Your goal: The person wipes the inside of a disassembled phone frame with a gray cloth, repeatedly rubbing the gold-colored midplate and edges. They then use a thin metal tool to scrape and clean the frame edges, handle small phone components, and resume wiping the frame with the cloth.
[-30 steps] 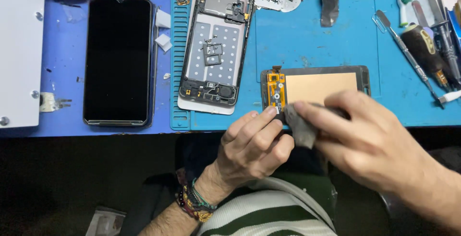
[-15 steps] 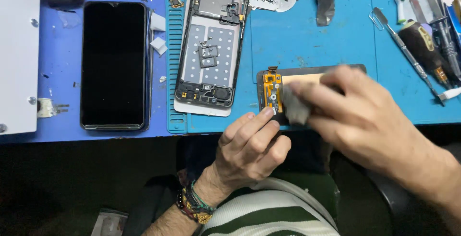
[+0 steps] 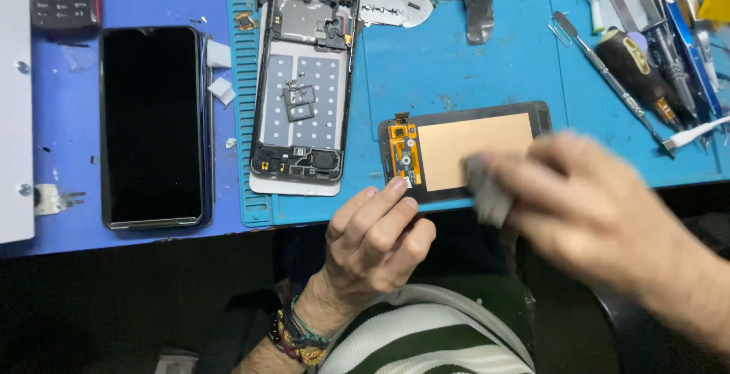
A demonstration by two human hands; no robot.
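I'm pinning the display panel (image 3: 464, 149) at the blue mat's (image 3: 456, 62) near edge with my left hand (image 3: 376, 241), fingertips pressing its corner; my blurred right hand (image 3: 593, 206) is clamping a grey wiping pad (image 3: 487, 191) against its copper back

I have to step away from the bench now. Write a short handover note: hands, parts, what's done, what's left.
Left hand: fingertips pin the near edge of the display panel, which lies back-side up on the blue mat.
Right hand: blurred, holds a grey wipe at the panel's near edge.
Opened phone frame lies left of the panel, an intact phone further left.
Done: phone opened, panel out.
Left: wiping looks unfinished; nothing reassembled.
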